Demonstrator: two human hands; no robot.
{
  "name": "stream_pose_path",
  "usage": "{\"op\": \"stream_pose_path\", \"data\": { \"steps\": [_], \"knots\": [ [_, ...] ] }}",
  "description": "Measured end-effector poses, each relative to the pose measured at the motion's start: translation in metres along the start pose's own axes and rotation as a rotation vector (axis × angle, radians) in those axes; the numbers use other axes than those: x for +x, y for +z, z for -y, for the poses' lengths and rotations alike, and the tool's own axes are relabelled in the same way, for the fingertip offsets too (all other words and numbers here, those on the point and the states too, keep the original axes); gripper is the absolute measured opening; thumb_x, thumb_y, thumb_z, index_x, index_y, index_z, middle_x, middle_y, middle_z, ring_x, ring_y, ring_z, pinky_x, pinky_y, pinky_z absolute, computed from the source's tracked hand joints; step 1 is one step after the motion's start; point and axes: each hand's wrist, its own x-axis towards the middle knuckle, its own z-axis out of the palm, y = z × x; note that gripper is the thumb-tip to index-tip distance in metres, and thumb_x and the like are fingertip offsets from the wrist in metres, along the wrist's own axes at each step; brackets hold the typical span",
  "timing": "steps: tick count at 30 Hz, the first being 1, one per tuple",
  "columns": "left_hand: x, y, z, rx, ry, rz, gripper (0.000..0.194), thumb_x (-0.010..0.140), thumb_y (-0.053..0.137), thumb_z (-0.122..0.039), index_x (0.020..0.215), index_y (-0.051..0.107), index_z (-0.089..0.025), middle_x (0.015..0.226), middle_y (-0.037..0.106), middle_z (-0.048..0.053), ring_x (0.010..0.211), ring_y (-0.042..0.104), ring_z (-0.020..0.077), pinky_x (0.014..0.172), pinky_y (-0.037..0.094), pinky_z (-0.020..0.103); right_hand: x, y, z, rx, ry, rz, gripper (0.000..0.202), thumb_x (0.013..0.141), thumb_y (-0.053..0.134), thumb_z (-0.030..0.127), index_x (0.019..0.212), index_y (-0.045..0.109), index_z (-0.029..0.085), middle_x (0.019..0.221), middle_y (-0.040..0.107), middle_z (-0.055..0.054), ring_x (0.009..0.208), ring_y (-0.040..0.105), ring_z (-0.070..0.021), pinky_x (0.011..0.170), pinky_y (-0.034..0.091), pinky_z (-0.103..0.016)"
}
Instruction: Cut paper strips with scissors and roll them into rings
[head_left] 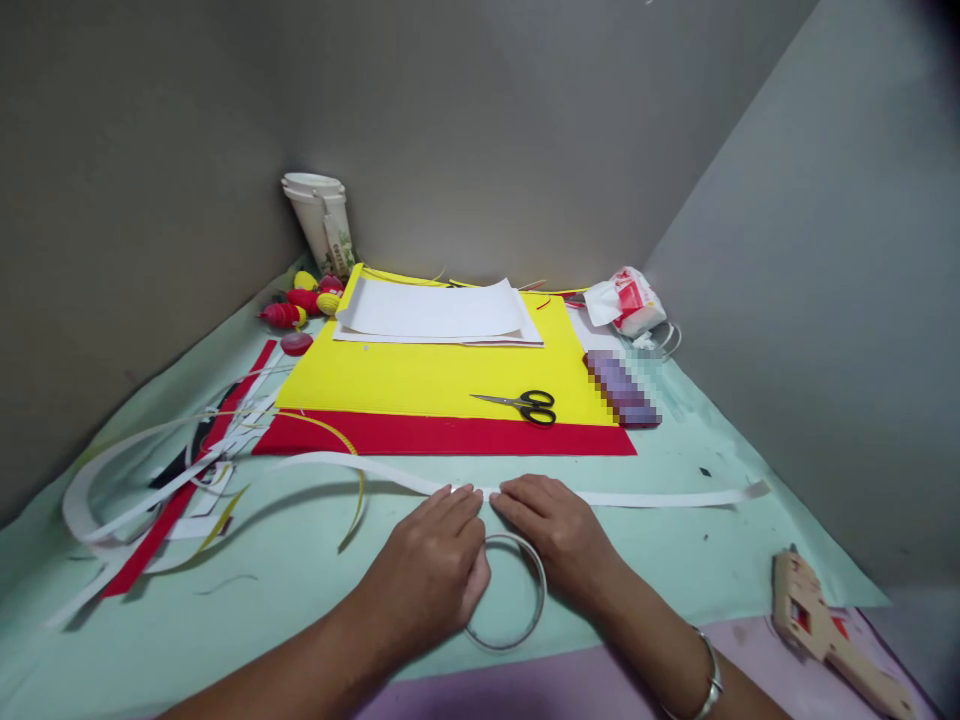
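A long white paper strip [660, 499] runs across the table, with both hands at its middle. My left hand [442, 560] is curled, its fingertips pressing on the strip and its thumb tucked beside a thin pale ring [541, 600]. The ring looks like a narrow tape roll and lies between my wrists, partly hidden by the left hand. Just right of it, my right hand [555, 530] bears down on the same strip, fingers close together. Only a small gap separates the fingertips of the two hands. The strip's left part rises slightly off the table.
Black-handled scissors [517, 403] lie on yellow sheet material [442, 378], over a red sheet [450, 436]. White paper [435, 308] is behind. Curled strips [82, 500] spread at left. A glue gun [825, 625] lies at right; a cup [319, 220] and a tissue pack [637, 302] stand farther back.
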Motion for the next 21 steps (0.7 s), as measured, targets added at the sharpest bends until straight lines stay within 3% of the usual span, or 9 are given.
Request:
{"op": "stream_pose_path", "data": {
  "steps": [6,14,21],
  "knots": [
    [0.0,-0.004,0.001,-0.004,-0.016,-0.038,0.018,0.081,0.048,-0.012,0.082,0.065,-0.014,0.099,0.072,0.012,0.098,0.067,0.0235,0.091,0.054,0.036,0.0,0.002,0.0,-0.007,0.0,-0.006,0.021,0.092,0.049,0.015,0.106,0.066,0.016,0.098,0.069,-0.011,0.094,0.062,-0.0216,0.077,0.051,-0.035],
    [0.002,-0.011,0.002,-0.05,-0.05,-0.109,0.018,0.082,0.047,-0.012,0.085,0.064,-0.016,0.091,0.071,0.009,0.09,0.068,0.0229,0.081,0.055,0.035,-0.001,0.005,-0.001,0.077,0.059,-0.042,0.023,0.086,0.05,0.008,0.101,0.064,0.017,0.099,0.069,-0.011,0.094,0.062,-0.0212,0.078,0.053,-0.035],
    [0.009,-0.021,0.007,-0.345,-0.379,-0.049,0.023,0.091,0.043,-0.025,0.073,0.055,-0.02,0.066,0.055,0.0,0.059,0.052,0.0134,0.056,0.042,0.026,0.0,-0.001,0.0,0.272,0.132,-0.148,0.035,0.085,0.045,0.008,0.116,0.058,0.02,0.1,0.067,-0.01,0.093,0.06,-0.0212,0.082,0.051,-0.037]
  ]
}}
